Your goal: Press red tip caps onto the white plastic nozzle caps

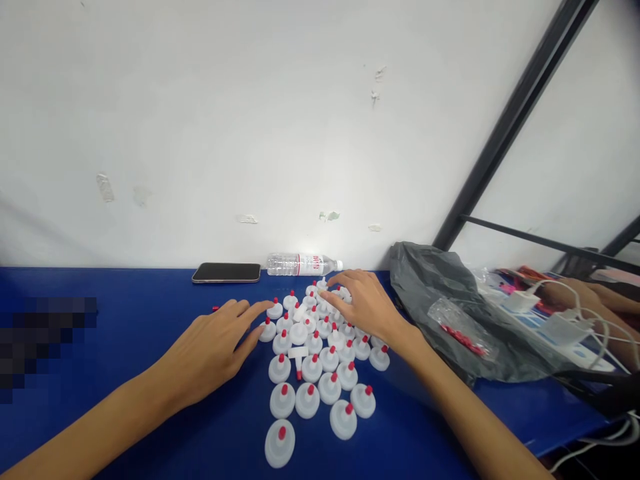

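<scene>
Many white round nozzle caps [282, 400] with small red tips stand together on the blue table [150, 440]. My left hand [213, 347] is at their left edge, index finger and thumb apart beside a nozzle cap [267, 331]. Over the far end of the group, my right hand [363, 303] has its thumb and fingers spread, close to a white nozzle [323, 284] that shows no red tip. Whether its fingertips touch that piece is unclear. One nozzle cap [299, 353] lies tipped over among the upright ones.
A phone [226, 272] and a clear plastic bottle [305, 265] lie along the wall. To the right are a grey plastic bag [425, 287], a clear bag of red tips [463, 333] and a power strip [565, 333] with cables. Another person's arm [600, 307] shows at far right.
</scene>
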